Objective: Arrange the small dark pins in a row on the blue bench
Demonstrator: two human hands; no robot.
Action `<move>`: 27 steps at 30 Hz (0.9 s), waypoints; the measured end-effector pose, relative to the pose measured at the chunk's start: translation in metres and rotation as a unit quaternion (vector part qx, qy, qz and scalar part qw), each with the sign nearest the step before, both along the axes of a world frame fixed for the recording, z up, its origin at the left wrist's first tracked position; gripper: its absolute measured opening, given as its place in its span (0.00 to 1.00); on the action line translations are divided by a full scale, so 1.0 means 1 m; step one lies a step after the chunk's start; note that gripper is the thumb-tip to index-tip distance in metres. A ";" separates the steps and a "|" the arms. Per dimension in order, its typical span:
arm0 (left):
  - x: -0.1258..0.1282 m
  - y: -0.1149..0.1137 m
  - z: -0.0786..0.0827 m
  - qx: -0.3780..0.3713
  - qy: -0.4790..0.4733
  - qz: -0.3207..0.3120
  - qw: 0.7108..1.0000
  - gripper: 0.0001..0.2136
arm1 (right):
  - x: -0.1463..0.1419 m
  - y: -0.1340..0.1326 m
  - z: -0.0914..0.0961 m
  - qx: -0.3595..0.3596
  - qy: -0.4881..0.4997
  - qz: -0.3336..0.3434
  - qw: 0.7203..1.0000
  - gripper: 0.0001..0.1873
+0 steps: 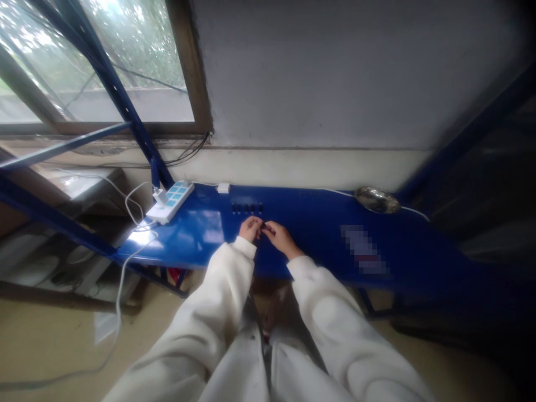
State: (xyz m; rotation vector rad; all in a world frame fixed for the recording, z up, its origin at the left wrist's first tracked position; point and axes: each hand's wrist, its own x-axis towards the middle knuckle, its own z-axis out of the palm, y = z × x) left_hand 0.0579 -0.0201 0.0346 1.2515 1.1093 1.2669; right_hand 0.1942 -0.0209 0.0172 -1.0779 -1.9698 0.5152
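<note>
Over the blue table [318, 240], my left hand [250, 228] and my right hand [280, 237] meet, thumbs and fingers pinched together. Between the fingertips sits a small dark piece [263, 225], too small and blurred to name. Both hands seem to grip it. Just beyond them, several small black pieces [247, 207] stand in a row on the table, spaced a little apart. Long white sleeves cover both my arms.
A white power strip [170, 204] with a plug and cables lies at the table's left end. Near the back edge is a white adapter [223, 188]. A shiny metal bowl [377, 200] rests at the back right. Blue frame posts [125, 106] rise by the window.
</note>
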 end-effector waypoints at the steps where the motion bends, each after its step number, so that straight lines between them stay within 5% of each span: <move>1: 0.000 0.000 0.000 -0.003 0.000 0.000 1.000 0.10 | 0.000 0.000 0.000 -0.001 -0.002 -0.001 1.000 0.11; 27: 0.001 -0.001 0.002 -0.017 0.017 0.023 0.999 0.07 | 0.002 -0.001 0.007 0.003 0.078 -0.095 0.992 0.11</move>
